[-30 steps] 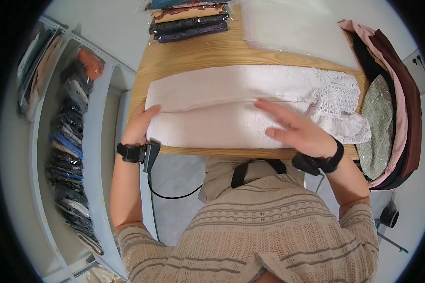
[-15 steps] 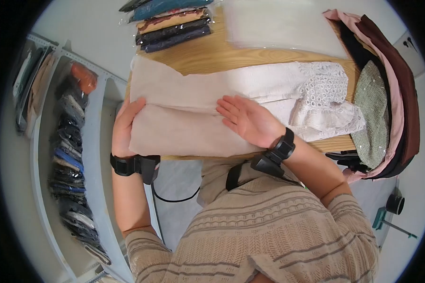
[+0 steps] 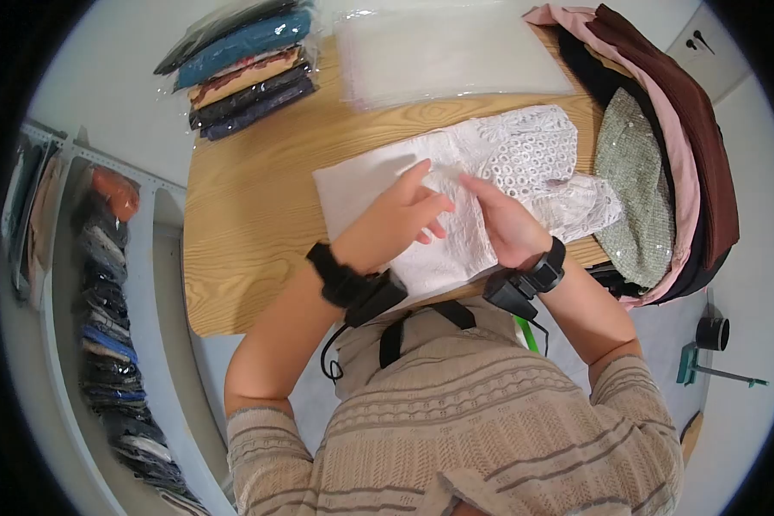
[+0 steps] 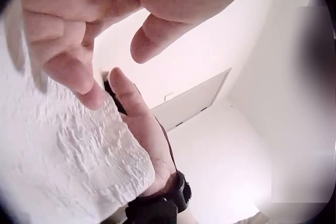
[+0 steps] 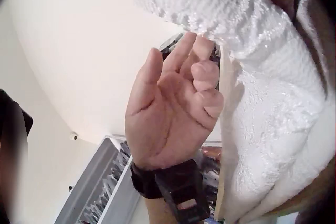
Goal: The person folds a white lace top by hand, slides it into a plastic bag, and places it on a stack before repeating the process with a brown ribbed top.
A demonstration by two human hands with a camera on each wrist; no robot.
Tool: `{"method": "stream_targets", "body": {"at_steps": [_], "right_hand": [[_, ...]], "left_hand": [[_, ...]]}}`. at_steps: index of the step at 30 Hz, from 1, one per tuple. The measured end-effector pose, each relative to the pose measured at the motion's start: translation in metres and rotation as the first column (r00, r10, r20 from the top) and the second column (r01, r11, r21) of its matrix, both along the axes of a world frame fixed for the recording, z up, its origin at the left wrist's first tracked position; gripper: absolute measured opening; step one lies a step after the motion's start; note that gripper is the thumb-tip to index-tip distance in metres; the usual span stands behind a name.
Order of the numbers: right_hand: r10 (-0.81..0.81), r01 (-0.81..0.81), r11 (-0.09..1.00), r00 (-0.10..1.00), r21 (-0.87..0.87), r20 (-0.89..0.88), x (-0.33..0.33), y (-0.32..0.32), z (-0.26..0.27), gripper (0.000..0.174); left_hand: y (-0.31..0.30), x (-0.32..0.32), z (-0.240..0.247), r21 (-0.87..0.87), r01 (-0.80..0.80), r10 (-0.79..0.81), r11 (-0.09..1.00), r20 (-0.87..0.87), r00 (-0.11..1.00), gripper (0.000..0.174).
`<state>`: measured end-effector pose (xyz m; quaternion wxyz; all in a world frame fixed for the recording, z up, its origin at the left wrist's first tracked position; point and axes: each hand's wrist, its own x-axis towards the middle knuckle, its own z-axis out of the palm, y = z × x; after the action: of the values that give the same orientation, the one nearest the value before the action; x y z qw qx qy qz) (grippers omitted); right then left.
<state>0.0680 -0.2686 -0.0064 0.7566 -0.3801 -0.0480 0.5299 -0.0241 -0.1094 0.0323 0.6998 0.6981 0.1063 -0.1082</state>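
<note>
A white garment with eyelet lace (image 3: 537,163) lies folded over on the table, its textured cloth close in front of the person's body. Above its left half is my left hand (image 3: 391,219), fingers spread and slightly bent, nothing between them. My right hand (image 3: 516,230) is at the fold's edge beside the lace, thumb raised. In the left wrist view the cloth (image 4: 89,155) covers the right hand's fingers, while its thumb (image 4: 128,90) stands up behind the edge. The right wrist view shows the left palm (image 5: 170,113) and the garment (image 5: 273,129) rising in a thick fold.
Bagged folded clothes (image 3: 249,73) are stacked at the back left of the wooden table (image 3: 249,224). Clear plastic bags (image 3: 447,52) lie at the back. Several garments (image 3: 636,189) hang over the right edge. A shelf of packed clothes (image 3: 107,344) stands left.
The garment's left part, with its beige side up half a second ago, is now folded over to the right. My left hand has moved right from the far end; the right hand has shifted slightly right.
</note>
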Motion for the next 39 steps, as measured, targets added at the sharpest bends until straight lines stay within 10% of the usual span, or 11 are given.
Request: {"method": "stream_targets", "body": {"at_steps": [12, 18, 21, 23, 24, 32, 39], "right_hand": [[0.075, -0.058, 0.995, 0.971, -0.083, 0.225, 0.013, -0.001, 0.01, 0.047], [-0.085, 0.152, 0.977, 0.918, -0.147, 0.388, 0.002, -0.025, 0.034, 0.059], [-0.159, 0.285, 0.954, 0.74, -0.09, 0.653, -0.003, -0.038, 0.038, 0.06], [0.281, 0.174, 0.949, -0.101, -0.261, 0.954, -0.008, -0.044, 0.037, 0.057], [0.37, 0.212, 0.918, -0.148, -0.336, 0.917, -0.013, -0.043, 0.022, 0.051], [0.533, 0.31, 0.829, -0.183, -0.466, 0.826, -0.034, -0.047, 0.0, 0.05], [0.22, -0.1, 0.971, 0.027, -0.216, 0.975, -0.038, -0.017, 0.0, 0.047]], "left_hand": [[0.045, -0.09, -0.016, 0.513, -0.403, 0.35, 0.758, 0.202, 0.915, 0.048], [0.046, -0.097, -0.016, 0.151, -0.472, 0.48, 0.868, -0.012, 0.877, 0.047], [0.046, -0.091, -0.014, 0.023, -0.46, 0.46, 0.887, -0.083, 0.884, 0.044], [0.051, -0.086, -0.017, -0.015, -0.41, 0.407, 0.912, -0.082, 0.91, 0.043], [0.053, -0.084, -0.018, -0.049, -0.361, 0.357, 0.931, -0.078, 0.931, 0.042], [0.038, -0.077, -0.016, -0.126, -0.32, 0.324, 0.939, 0.011, 0.946, 0.044], [0.026, -0.079, 0.065, -0.093, -0.301, 0.315, 0.949, 0.291, 0.903, 0.05]]}}
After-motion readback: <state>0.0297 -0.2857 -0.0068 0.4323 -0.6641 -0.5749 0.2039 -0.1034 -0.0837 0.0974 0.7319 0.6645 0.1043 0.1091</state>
